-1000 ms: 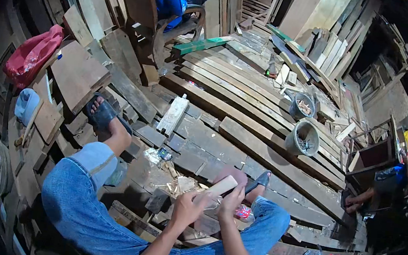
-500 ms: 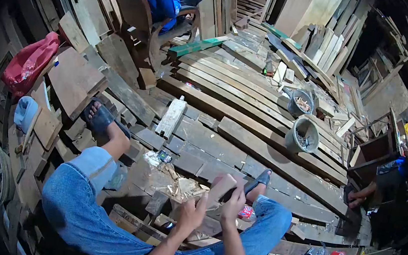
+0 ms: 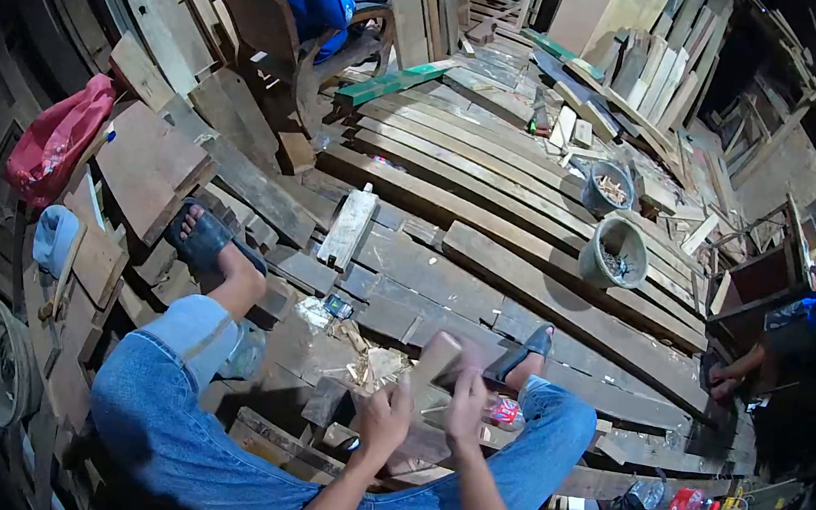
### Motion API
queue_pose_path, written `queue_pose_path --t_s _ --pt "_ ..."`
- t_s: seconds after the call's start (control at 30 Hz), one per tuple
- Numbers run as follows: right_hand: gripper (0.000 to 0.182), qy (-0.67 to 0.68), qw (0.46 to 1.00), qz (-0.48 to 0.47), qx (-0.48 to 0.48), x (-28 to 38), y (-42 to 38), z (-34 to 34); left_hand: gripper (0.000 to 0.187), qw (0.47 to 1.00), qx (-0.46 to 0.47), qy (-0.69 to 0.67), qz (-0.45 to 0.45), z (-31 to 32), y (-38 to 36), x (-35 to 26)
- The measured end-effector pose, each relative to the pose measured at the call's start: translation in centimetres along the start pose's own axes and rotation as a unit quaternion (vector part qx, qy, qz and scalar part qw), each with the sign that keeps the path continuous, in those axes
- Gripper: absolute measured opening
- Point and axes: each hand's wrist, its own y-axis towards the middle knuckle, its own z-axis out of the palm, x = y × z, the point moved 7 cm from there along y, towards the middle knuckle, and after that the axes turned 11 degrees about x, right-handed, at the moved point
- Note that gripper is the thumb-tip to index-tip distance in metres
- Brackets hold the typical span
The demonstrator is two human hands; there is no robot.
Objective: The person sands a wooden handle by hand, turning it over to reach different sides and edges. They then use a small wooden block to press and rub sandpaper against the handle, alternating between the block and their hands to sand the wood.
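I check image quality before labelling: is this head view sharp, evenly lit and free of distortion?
Head view: strong fisheye bend with black corners; light falls on the middle planks, edges stay dark; the right hand and wood block look motion-blurred, the left hand sharper.

Wood block (image 3: 436,359) btwn hands, 2 buckets (image 3: 615,250) far right.

Woodworking workshop, stacked planks (image 3: 497,180), offcut boards (image 3: 152,160), wood shavings (image 3: 371,362), buckets (image 3: 614,253)

Scene lit brightly from above, corners blackened by fisheye vignette, edges bent, hands slightly blurred, shadows kept soft
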Motion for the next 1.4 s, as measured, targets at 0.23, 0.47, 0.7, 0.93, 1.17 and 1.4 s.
queue_pose_path --t_s 0.23,0.47,0.7,0.93,1.17,1.4 --pt "0.045 -0.034 0.999 0.003 -0.004 1.3 2.0 -0.7 0.071 0.998 0.03 0.04 -0.042 1.6 0.0 2.0" --pt "0.044 -0.107 0.993 -0.036 0.019 -0.2 1.1 0.3 0.082 0.986 0.129 -0.046 -0.096 3.9 1.0 4.3" --pt "0.042 -0.067 0.997 -0.006 0.041 -3.0 -0.6 2.4 0.089 0.962 0.161 -0.122 -0.184 4.2 1.3 4.7" --pt "0.042 -0.066 0.997 -0.025 0.04 0.0 1.2 1.1 0.093 0.942 0.198 -0.111 -0.249 5.4 0.0 4.9" --pt "0.041 -0.097 0.991 0.072 0.049 -1.6 2.8 -0.1 0.088 0.926 0.221 -0.116 -0.283 6.9 -0.7 7.4" --pt "0.044 -0.109 0.99 -0.045 0.081 -0.5 0.8 4.0 0.081 0.919 0.153 -0.282 -0.23 7.2 0.0 7.9"
